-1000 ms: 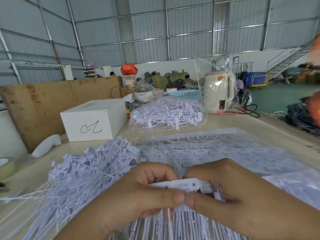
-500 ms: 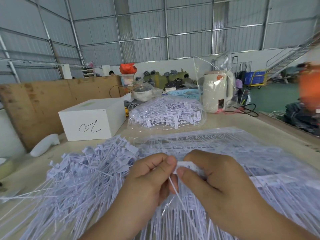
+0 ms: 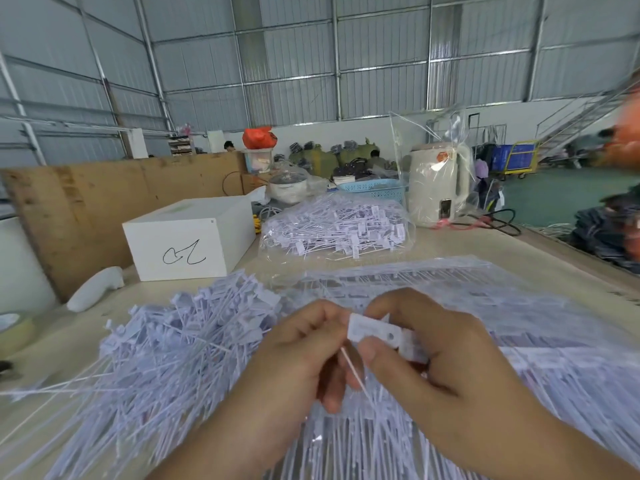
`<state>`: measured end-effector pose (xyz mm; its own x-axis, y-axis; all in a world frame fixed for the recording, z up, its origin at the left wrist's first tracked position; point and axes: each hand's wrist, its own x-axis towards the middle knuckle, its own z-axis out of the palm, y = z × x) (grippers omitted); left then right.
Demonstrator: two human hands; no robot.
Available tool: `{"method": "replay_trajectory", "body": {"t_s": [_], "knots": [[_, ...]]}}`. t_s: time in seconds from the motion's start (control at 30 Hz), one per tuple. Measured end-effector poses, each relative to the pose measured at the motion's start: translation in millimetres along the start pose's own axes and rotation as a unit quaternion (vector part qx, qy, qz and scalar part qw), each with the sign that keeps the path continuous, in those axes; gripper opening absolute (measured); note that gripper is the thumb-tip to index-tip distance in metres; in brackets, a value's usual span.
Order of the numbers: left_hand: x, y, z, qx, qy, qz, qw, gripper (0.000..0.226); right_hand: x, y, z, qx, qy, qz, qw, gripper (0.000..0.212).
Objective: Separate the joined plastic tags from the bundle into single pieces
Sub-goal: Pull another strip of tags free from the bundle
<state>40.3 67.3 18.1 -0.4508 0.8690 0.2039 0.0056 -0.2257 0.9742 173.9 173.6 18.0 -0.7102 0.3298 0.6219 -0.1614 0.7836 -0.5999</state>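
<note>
A short strip of joined white plastic tags (image 3: 375,332) is held between both hands low in the middle of the view. My left hand (image 3: 298,358) pinches its left end, where one tag's thin tail hangs down. My right hand (image 3: 433,362) grips the rest of the strip with thumb and curled fingers. Under the hands lies a flat bundle of joined tags in clear plastic (image 3: 485,306). A loose heap of single tags (image 3: 166,355) spreads to the left on the table (image 3: 450,244).
A clear bag of tags (image 3: 332,226) lies further back, beside a white box (image 3: 194,240) and a bagged cream kettle (image 3: 438,185) with cables. A white handle-shaped object (image 3: 95,289) and a tape roll (image 3: 14,330) are at the left. A plywood board (image 3: 86,202) stands behind.
The hands have risen and drawn slightly apart. The strip, earlier mostly hidden by my fingers, now shows its flat face, with one tag's tail hanging between the hands.
</note>
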Motion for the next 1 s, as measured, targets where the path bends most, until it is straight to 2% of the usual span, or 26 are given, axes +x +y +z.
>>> {"method": "replay_trajectory", "body": {"t_s": [0.1, 0.2, 0.3, 0.37, 0.43, 0.57, 0.83, 0.9, 1.0], "knots": [[-1, 0, 3, -0.014, -0.007, -0.012, 1.0, 0.027, 2, 5, -1, 0.008, -0.052, 0.047, 0.998, 0.029], [-1, 1, 1, 0.04, -0.008, -0.014, 0.999, 0.04, 3, 7, 1, -0.01, -0.134, 0.066, 0.989, 0.04], [-3, -3, -2, 0.164, -0.042, 0.011, 0.985, 0.031, 2, 10, 5, -0.003, -0.174, 0.079, 0.982, 0.047], [-2, -4, -6, 0.191, -0.046, 0.018, 0.98, 0.019, 2, 11, 5, 0.002, -0.188, 0.071, 0.98, 0.047], [-1, -3, -9, 0.192, -0.065, 0.015, 0.979, 0.019, 3, 12, 4, 0.015, -0.194, 0.067, 0.979, 0.046], [1, 2, -14, 0.172, -0.075, 0.031, 0.982, 0.029, 6, 11, -6, -0.003, -0.198, 0.057, 0.979, 0.038], [1, 1, -8, 0.181, -0.064, 0.029, 0.981, 0.021, 7, 13, -10, -0.074, -0.155, 0.053, 0.984, 0.031], [2, 1, -7, 0.155, -0.048, 0.044, 0.986, 0.022, 7, 11, -7, -0.068, -0.128, 0.047, 0.988, 0.023], [0, 0, -1, 0.09, -0.023, 0.059, 0.994, 0.025, 5, 5, 1, -0.067, -0.057, 0.03, 0.996, 0.027]]}}
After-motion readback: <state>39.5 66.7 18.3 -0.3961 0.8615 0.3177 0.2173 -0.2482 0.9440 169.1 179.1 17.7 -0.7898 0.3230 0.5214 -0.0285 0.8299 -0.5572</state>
